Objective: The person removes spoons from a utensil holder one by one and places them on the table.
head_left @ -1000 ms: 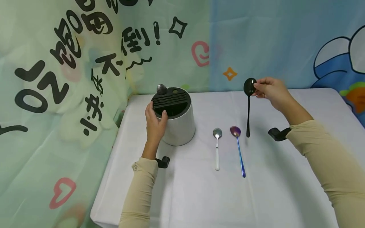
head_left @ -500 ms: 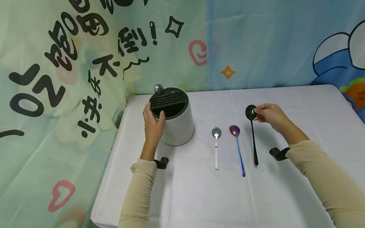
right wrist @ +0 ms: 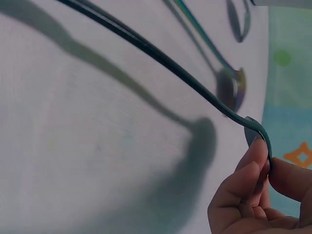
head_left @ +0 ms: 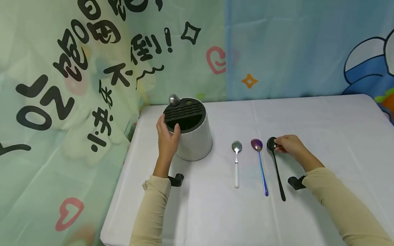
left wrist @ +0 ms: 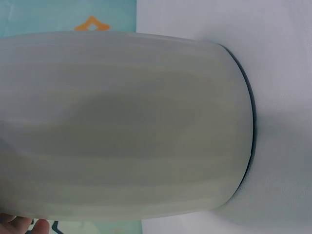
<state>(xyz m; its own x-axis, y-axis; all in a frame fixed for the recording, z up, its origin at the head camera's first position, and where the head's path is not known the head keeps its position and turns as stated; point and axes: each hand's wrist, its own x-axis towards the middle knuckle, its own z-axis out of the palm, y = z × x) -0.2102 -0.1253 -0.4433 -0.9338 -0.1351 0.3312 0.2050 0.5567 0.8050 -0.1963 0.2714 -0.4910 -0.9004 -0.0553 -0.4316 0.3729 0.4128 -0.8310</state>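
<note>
My right hand [head_left: 290,147] pinches a black spoon [head_left: 278,174] by its bowl, between thumb and fingers. In the right wrist view, that spoon's handle [right wrist: 156,58] hangs just above the cloth, its shadow apart from it. To its left lie a purple-and-blue spoon [head_left: 261,164] and a silver spoon with a white handle [head_left: 236,167], bowls away from me. My left hand [head_left: 167,140] holds the upper left side of a white utensil holder [head_left: 195,143] with a black slotted lid, thumb at the front rim. A silver spoon's bowl [head_left: 174,99] sticks up from the lid's back left.
A white cloth covers the table [head_left: 215,215]. Behind and to the left hangs a printed curtain [head_left: 184,65] close to the table's edges. Black camera mounts stick out at both wrists.
My right hand has brought the black spoon down and toward me, to a place beside the purple-and-blue spoon. The left hand stays on the utensil holder.
</note>
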